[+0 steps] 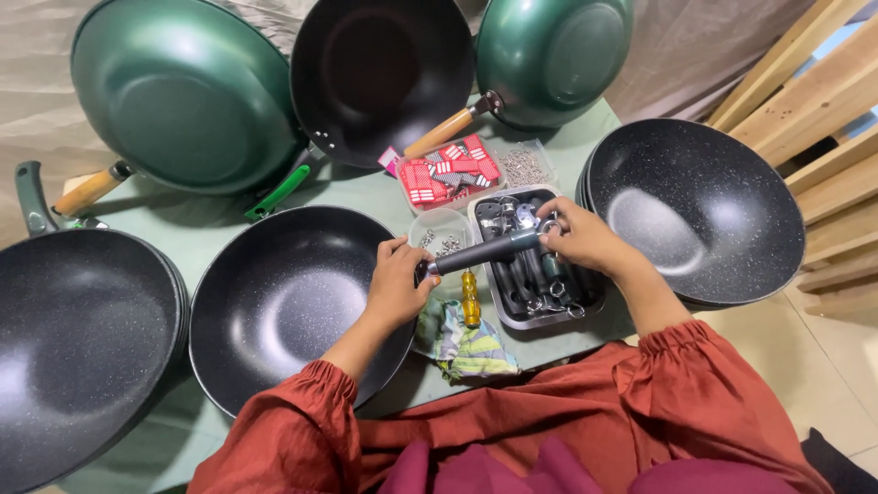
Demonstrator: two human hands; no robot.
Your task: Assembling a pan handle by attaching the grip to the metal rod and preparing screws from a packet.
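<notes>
Green-covered table point(210, 229), crowded with pans. Left hand point(398, 279) clamped on rim of black pan point(283, 302); right hand point(581, 236) gripping dark handle point(485, 251), held level above metal tray point(512, 316), touching pan rim.

- Table point(219, 240), pale green cover, carried all items.
- Black speckled pan point(279, 302) sat just left of the left fingers.
- Metal tray point(501, 311) of dark handles lay under the right fingers.
- Yellow screwdriver point(470, 300) and patterned cloth point(471, 349) lay below, between both hands' fingers.
</notes>
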